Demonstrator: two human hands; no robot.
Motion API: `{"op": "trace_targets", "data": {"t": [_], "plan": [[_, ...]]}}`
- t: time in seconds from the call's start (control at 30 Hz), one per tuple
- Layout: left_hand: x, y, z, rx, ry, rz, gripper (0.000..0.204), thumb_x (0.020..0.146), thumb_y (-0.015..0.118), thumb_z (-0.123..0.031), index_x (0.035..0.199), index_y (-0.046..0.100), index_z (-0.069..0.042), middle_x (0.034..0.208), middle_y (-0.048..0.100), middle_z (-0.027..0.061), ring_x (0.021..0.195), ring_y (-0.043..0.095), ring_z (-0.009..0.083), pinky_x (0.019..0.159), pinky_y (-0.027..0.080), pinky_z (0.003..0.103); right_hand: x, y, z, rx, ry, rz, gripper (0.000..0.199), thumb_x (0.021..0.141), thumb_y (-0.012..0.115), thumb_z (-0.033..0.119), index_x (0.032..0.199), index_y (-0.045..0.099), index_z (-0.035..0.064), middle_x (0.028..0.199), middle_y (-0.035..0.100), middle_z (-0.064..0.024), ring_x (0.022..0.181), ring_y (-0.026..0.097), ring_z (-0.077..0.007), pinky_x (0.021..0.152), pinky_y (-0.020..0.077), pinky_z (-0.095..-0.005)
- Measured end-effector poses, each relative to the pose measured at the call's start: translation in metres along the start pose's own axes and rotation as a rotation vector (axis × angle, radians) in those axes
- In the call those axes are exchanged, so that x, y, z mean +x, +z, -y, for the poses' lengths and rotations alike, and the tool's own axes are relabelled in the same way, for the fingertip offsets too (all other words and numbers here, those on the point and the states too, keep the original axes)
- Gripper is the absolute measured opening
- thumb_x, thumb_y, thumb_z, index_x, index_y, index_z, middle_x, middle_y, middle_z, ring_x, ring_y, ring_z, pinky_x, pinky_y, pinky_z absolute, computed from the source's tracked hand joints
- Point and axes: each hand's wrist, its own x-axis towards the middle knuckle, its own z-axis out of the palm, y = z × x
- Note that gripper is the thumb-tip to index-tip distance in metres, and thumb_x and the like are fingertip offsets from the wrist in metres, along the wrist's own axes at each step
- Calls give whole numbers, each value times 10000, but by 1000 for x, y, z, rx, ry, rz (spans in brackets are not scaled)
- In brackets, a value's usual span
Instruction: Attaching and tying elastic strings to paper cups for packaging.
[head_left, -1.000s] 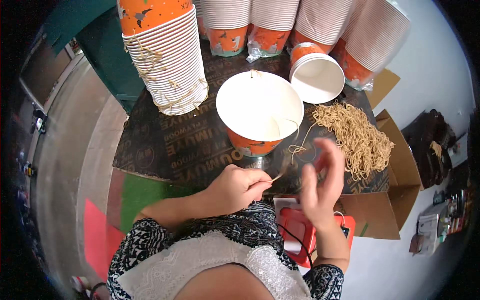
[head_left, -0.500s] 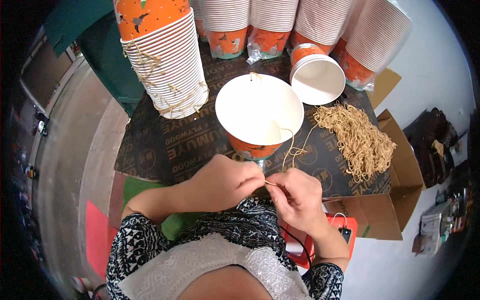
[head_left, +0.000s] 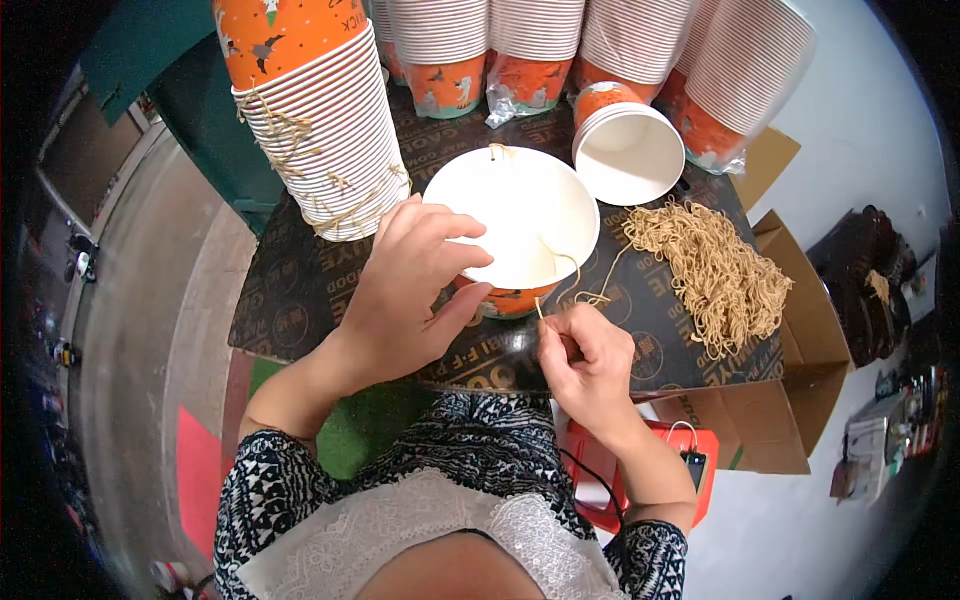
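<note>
An orange paper bucket [head_left: 500,215] with a white inside stands upright on the dark table in front of me. A tan cord [head_left: 566,262] comes out over its near right rim, and a short bit of cord shows at the far rim. My left hand [head_left: 415,270] is at the bucket's near left side, fingers spread and curved over the rim; whether it touches cannot be made out. Just below the bucket's near right edge, my right hand [head_left: 588,358] pinches the cord, with a short end sticking up from the fingertips.
A heap of tan cords [head_left: 715,275] lies on the right of the table [head_left: 300,320]. At the left rises a tall bucket stack [head_left: 325,140] with cords hanging on it. Wrapped stacks [head_left: 530,50] line the back, beside a tipped bucket [head_left: 630,155]. A cardboard box [head_left: 800,340] stands at the right.
My left hand has let go of the cord, opened and moved up to the bucket's left side. My right hand keeps its pinch and has shifted slightly up.
</note>
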Motion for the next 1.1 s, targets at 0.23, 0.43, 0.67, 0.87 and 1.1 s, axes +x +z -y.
{"op": "trace_targets", "data": {"t": [0.23,0.43,0.67,0.87,1.1], "plan": [[2,-2,3,1,8,-5,226,779,728,-61,974,613,-59,1075,626,107,1002,565,320,963,399,474,4,0,-1,-25,12,13,115,776,652,-55,751,559,9,638,535,-103,519,548,-240,496,441,-341],[17,1,11,-60,-23,52,130,823,675,-79,938,623,-49,1017,635,112,988,574,309,919,422,445,8,3,-7,-39,-19,14,114,773,652,-49,752,557,11,641,538,-110,523,556,-247,504,449,-341],[44,6,26,-252,-118,423,219,908,597,-101,1098,644,-2,1029,671,166,988,626,329,879,481,394,11,6,-8,-31,43,21,116,776,662,-37,757,560,17,655,554,-116,543,576,-256,516,461,-350],[60,20,34,-356,-147,748,276,908,556,-131,1127,649,10,872,679,207,834,658,360,789,506,411,17,10,-12,-20,5,-11,120,781,673,-29,772,563,19,665,566,-124,553,585,-273,523,468,-359],[59,17,24,-334,-214,790,132,868,626,-123,840,658,2,744,672,162,695,653,320,650,498,382,16,6,-9,-33,10,23,105,791,685,-11,795,585,22,682,577,-127,568,595,-288,527,473,-369]]}}
